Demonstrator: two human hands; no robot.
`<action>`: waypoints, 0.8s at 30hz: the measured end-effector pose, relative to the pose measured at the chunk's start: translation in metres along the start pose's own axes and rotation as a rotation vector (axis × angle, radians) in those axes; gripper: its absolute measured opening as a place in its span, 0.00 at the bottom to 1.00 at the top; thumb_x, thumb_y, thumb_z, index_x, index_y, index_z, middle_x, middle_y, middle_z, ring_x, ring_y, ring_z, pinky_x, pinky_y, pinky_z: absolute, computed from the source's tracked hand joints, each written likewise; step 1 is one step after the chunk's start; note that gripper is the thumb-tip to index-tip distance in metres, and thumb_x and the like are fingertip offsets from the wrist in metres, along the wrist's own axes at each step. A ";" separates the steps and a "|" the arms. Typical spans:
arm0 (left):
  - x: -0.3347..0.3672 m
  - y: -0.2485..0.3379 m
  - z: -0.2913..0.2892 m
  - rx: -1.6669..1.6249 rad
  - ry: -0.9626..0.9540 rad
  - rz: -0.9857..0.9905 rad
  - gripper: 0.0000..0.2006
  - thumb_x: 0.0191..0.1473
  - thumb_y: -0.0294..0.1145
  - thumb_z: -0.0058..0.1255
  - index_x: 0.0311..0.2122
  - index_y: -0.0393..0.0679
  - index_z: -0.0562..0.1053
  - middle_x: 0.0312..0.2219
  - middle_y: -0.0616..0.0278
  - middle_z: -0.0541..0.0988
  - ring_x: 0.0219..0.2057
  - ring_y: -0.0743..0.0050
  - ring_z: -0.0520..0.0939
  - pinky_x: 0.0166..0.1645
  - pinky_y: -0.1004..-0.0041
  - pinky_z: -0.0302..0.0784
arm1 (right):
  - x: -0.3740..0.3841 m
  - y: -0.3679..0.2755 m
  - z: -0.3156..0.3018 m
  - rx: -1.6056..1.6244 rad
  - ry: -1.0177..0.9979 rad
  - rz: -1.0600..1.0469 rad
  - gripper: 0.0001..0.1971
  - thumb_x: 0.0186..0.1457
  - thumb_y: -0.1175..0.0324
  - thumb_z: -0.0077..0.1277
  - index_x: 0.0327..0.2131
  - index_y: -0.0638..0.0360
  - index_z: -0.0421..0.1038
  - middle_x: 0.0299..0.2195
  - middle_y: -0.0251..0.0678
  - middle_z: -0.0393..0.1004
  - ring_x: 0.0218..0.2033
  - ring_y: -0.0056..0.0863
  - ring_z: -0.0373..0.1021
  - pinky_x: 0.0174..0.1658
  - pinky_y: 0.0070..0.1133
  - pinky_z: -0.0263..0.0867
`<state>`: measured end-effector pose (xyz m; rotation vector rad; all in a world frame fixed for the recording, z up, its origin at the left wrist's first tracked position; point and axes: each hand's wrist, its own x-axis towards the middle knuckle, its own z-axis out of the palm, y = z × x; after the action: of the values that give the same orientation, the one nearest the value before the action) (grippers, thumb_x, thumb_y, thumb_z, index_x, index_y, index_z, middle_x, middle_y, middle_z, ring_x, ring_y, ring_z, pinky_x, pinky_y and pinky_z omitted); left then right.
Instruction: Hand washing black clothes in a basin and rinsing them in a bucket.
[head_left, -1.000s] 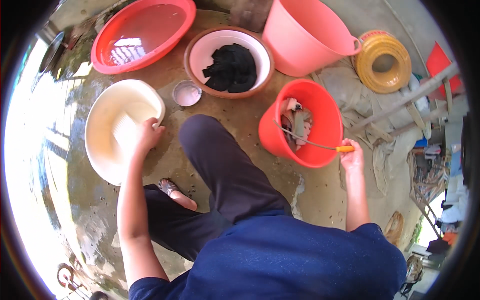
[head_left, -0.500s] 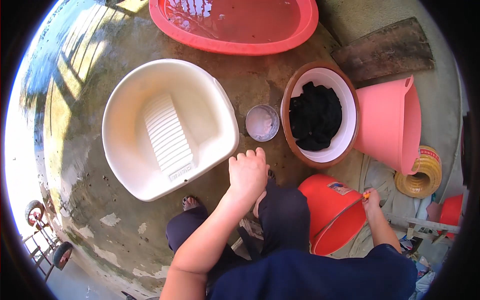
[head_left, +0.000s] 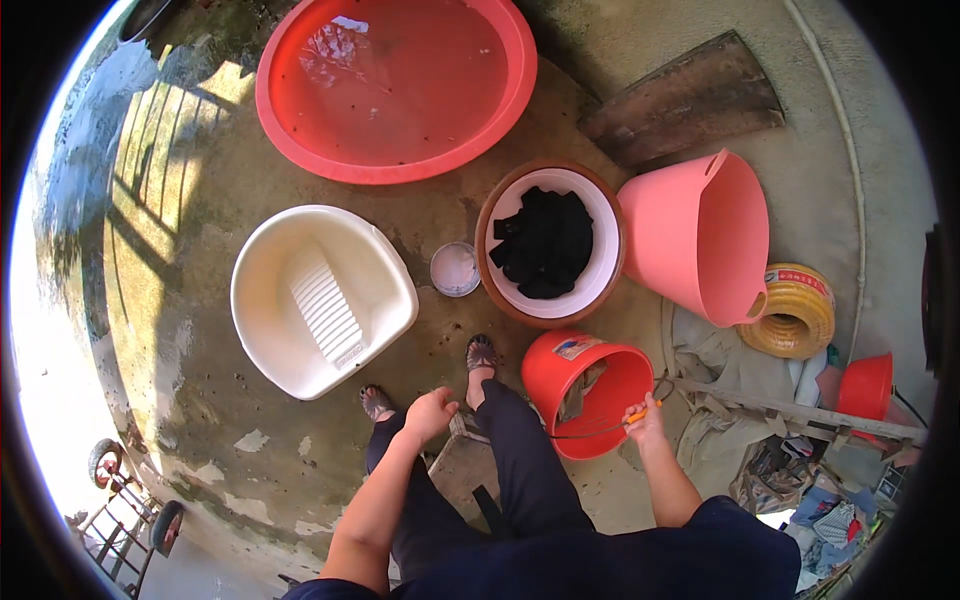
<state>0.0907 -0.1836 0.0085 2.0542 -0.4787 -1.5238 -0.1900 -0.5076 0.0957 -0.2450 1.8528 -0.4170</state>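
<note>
My right hand (head_left: 645,418) grips the orange grip on the wire handle of a red bucket (head_left: 540,368). The bucket is tipped, its mouth turned toward me and the right, and something brownish-grey (head_left: 583,388) shows inside it. Over my left knee hangs my left hand (head_left: 430,412), its fingers curled and nothing visible in them. Ahead of that hand stands a cream washtub (head_left: 262,262) with a ribbed washboard built in. To the tub's right is a small round container (head_left: 455,270) with pale contents. Black clothing (head_left: 546,240) lies in a white-lined brown basin (head_left: 508,303).
A large red tub (head_left: 520,90) of water stands at the far side. Right of the basin are a tilted pink bucket (head_left: 665,235), a yellow hose coil (head_left: 785,340) and a wooden board (head_left: 685,105). A low stool (head_left: 465,465) stands between my legs; a wheeled cart (head_left: 130,510) is at left.
My view has risen and shifted, with more floor and my legs showing. My left hand has drawn back toward my knee. The bucket has turned, showing more of its inside.
</note>
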 end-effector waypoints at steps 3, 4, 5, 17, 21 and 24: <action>-0.056 0.016 -0.044 0.049 0.068 -0.041 0.17 0.44 0.39 0.47 0.39 0.42 0.71 0.29 0.53 0.77 0.34 0.57 0.77 0.40 0.66 0.70 | -0.009 0.001 -0.055 0.031 0.046 0.105 0.14 0.47 0.61 0.44 0.15 0.47 0.52 0.10 0.24 0.51 0.13 0.22 0.54 0.21 0.22 0.51; -0.077 0.030 -0.068 0.040 0.102 -0.121 0.16 0.44 0.39 0.47 0.38 0.42 0.71 0.29 0.53 0.77 0.34 0.58 0.77 0.40 0.66 0.71 | -0.019 -0.007 -0.043 0.043 0.010 0.135 0.14 0.46 0.62 0.44 0.14 0.48 0.52 0.10 0.24 0.51 0.13 0.22 0.53 0.21 0.22 0.50; -0.096 0.041 -0.092 0.036 0.128 -0.192 0.15 0.44 0.38 0.46 0.37 0.42 0.72 0.29 0.54 0.77 0.34 0.59 0.77 0.40 0.67 0.71 | -0.033 -0.009 -0.030 0.067 -0.021 0.164 0.14 0.45 0.63 0.44 0.14 0.48 0.51 0.10 0.24 0.51 0.12 0.23 0.53 0.21 0.23 0.50; -0.222 0.007 -0.169 -0.647 0.573 -0.293 0.08 0.46 0.28 0.47 0.30 0.34 0.71 0.17 0.61 0.73 0.17 0.76 0.74 0.21 0.77 0.70 | -0.279 -0.140 0.124 -0.241 -0.431 -0.012 0.14 0.46 0.63 0.48 0.14 0.45 0.55 0.07 0.18 0.51 0.09 0.13 0.50 0.17 0.17 0.48; -0.243 -0.016 -0.198 -0.503 0.504 -0.458 0.08 0.45 0.29 0.47 0.30 0.34 0.70 0.16 0.62 0.73 0.16 0.75 0.73 0.20 0.76 0.70 | -0.336 -0.137 0.207 -0.301 -0.524 -0.133 0.09 0.47 0.66 0.46 0.19 0.47 0.58 0.10 0.20 0.55 0.09 0.13 0.52 0.16 0.15 0.48; -0.235 -0.081 -0.221 -0.685 0.528 -0.514 0.08 0.45 0.29 0.47 0.30 0.36 0.70 0.16 0.62 0.72 0.14 0.74 0.73 0.17 0.76 0.68 | -0.360 -0.141 0.284 -0.409 -0.555 -0.265 0.06 0.47 0.69 0.46 0.22 0.50 0.59 0.12 0.22 0.58 0.10 0.13 0.53 0.15 0.15 0.50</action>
<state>0.2282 0.0600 0.1877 1.9469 0.7244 -1.0830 0.1873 -0.5485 0.3895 -0.8075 1.3415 -0.1205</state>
